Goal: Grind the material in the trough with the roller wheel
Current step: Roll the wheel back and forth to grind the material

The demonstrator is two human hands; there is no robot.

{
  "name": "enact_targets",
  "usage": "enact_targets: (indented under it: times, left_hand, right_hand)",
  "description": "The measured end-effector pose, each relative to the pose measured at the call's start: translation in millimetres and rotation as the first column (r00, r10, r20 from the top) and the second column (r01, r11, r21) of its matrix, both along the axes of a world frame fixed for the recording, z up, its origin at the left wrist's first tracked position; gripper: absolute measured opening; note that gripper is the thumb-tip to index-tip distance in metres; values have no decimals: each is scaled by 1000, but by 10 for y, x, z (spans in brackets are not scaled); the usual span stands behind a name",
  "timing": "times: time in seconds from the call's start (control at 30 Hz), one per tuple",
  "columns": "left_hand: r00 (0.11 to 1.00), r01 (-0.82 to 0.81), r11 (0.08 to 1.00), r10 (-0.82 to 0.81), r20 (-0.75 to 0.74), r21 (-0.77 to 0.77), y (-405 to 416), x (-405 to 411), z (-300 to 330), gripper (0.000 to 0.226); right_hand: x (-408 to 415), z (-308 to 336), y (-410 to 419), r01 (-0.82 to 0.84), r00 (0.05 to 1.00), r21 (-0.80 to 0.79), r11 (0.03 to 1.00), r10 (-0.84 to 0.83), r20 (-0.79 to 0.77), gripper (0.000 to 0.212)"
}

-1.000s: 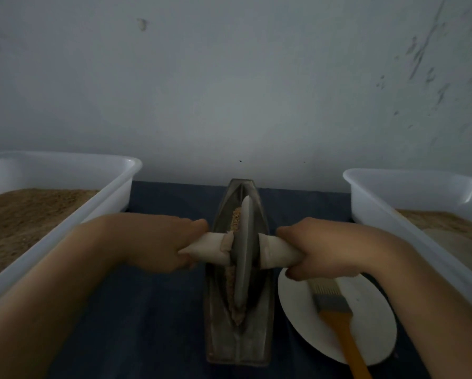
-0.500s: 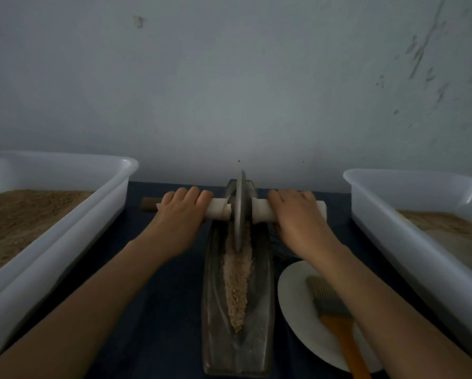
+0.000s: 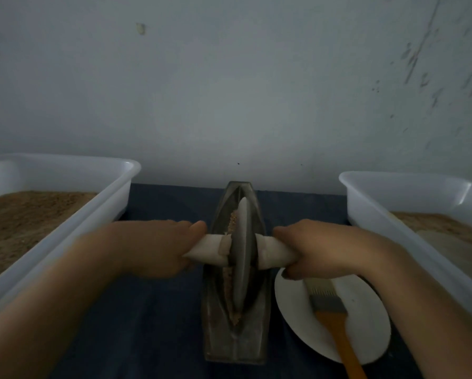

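A dark metal boat-shaped trough [image 3: 236, 340] lies lengthwise in front of me on a dark blue cloth. Tan granular material [image 3: 227, 280] shows in its groove on both sides of the wheel. The grey roller wheel [image 3: 242, 255] stands upright in the groove, near the middle of the trough. A white-wrapped axle handle [image 3: 210, 248] runs through it crosswise. My left hand [image 3: 158, 247] is shut around the left end of the handle. My right hand [image 3: 319, 248] grips the right end.
A white plastic tub [image 3: 114, 198] with brown granular material stands at the left, and a second white tub [image 3: 366, 203] stands at the right. A white plate [image 3: 366, 318] beside the trough holds an orange-handled brush [image 3: 336, 321]. A grey wall rises just behind.
The wheel rolled from the middle to the trough's far end, then came back toward me to the middle. Both hands moved with it and kept their grip.
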State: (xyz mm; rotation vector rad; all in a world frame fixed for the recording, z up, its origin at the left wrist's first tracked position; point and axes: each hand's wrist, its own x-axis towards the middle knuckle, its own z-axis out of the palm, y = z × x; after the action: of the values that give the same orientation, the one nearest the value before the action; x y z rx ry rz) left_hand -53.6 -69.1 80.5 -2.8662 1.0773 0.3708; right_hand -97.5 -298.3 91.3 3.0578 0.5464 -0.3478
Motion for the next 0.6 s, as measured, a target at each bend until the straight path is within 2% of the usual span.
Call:
enact_targets:
  times: [0.1, 0.27, 0.4, 0.53, 0.6]
  left_hand:
    - [998, 17, 1000, -16, -53, 22, 32, -40, 60, 20]
    - [999, -15, 999, 14, -35, -35, -11, 68, -10, 19]
    - [972, -51, 997, 63, 225, -62, -80, 292, -199, 23]
    - [843, -64, 987, 131, 522, -144, -144, 500, -419, 34]
    - [798, -40, 977, 157, 582, -209, -155, 555, -478, 36]
  right_hand:
    - [-76, 50, -5, -16, 999, -7, 1000, 15, -44, 23]
    - [57, -44, 1, 19, 999, -1, 1000, -18, 31, 20]
    - [323, -258, -45, 60, 964, 32, 998, -66, 257, 28]
    - [567, -474, -112, 58, 855, 26, 998, -63, 515, 23]
    - [640, -531, -121, 59, 807, 30, 998, -65, 586, 24]
